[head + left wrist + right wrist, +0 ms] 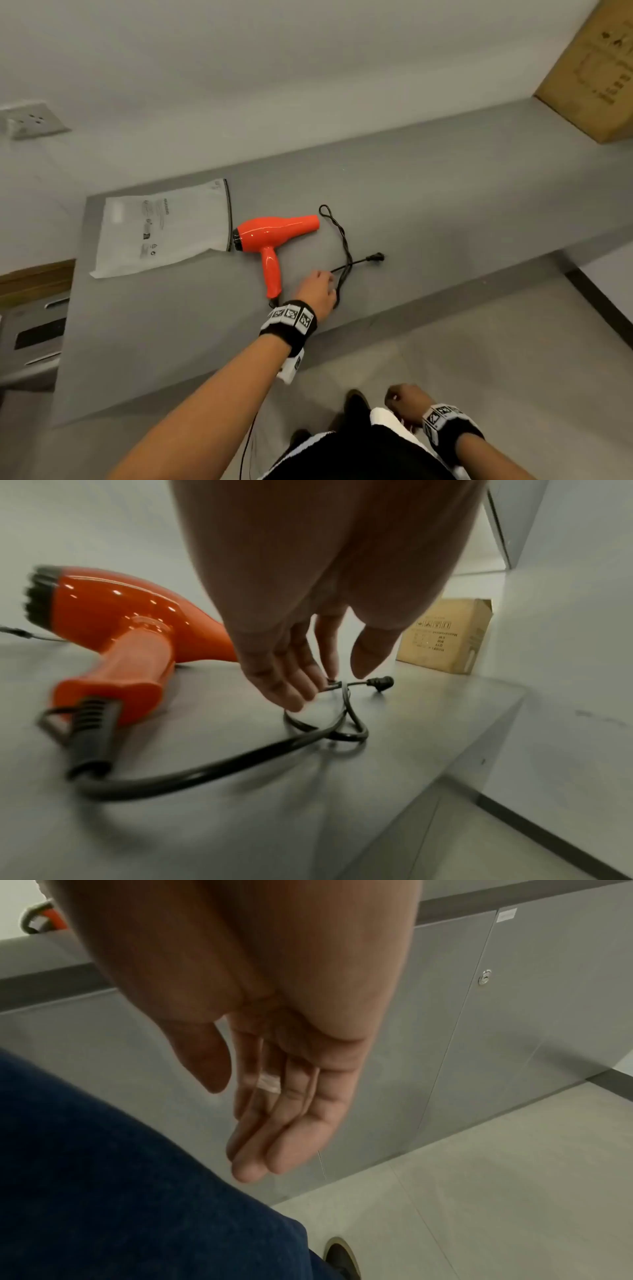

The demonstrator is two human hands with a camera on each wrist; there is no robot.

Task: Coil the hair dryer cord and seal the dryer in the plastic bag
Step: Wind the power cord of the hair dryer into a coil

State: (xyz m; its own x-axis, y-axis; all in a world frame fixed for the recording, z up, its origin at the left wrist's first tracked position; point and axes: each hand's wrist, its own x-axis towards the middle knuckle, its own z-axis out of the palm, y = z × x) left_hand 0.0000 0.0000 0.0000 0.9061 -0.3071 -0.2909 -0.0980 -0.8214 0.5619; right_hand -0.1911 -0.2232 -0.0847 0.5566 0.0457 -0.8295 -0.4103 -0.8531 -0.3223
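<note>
Left hand (317, 289), fingers loose, touches thin black power cord (344, 240) at 4 o'clock of glossy orange hair dryer (274, 233), likely to begin coiling; right hand (404, 399) slack, empty.

Cardboard box (596, 75) far R on counter (445, 171); wall socket (32, 119) L.

One glossy orange plastic hair dryer (277, 231), one twisted black cord (345, 245), one flat white printed plastic bag (164, 229) and one brown cardboard box (596, 68) are sitting here.
</note>
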